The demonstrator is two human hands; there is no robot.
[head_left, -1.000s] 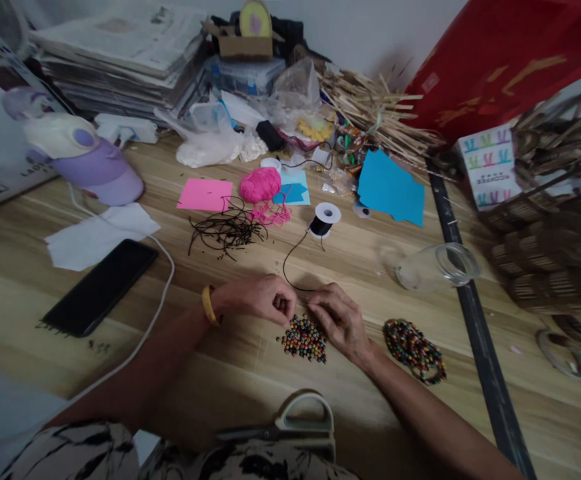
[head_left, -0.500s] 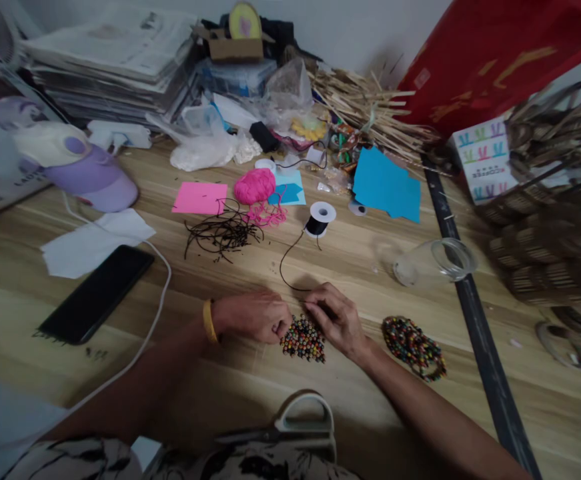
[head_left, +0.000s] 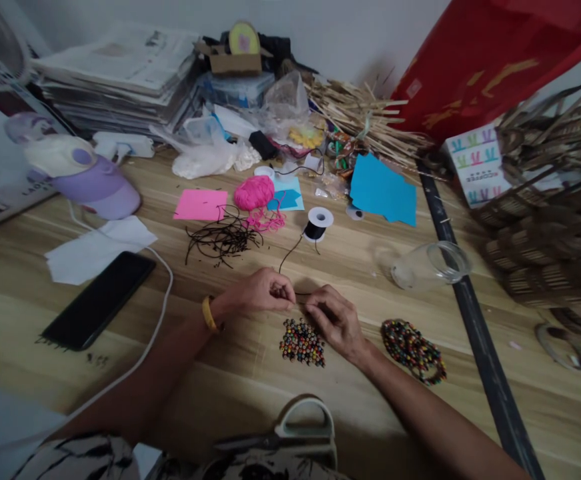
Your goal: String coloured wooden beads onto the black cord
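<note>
My left hand and right hand meet just above the bead pile on the table. Both are pinched on the black cord, which runs up from my fingertips to the spool. Left fingertips are closed tight at the cord's end; whether a bead sits between them is too small to tell. Right hand is curled, fingers down, holding the cord just beside the left.

Judgement: the threading step is in hand, one bead going onto the cord end. The next move calls for a stiff, steady cord tip, a bead hole turned toward it, and slack from the spool.

A beaded bracelet lies right of the pile, apart from it. Scissors lie at the near edge; a jar lies on its side further right.
</note>
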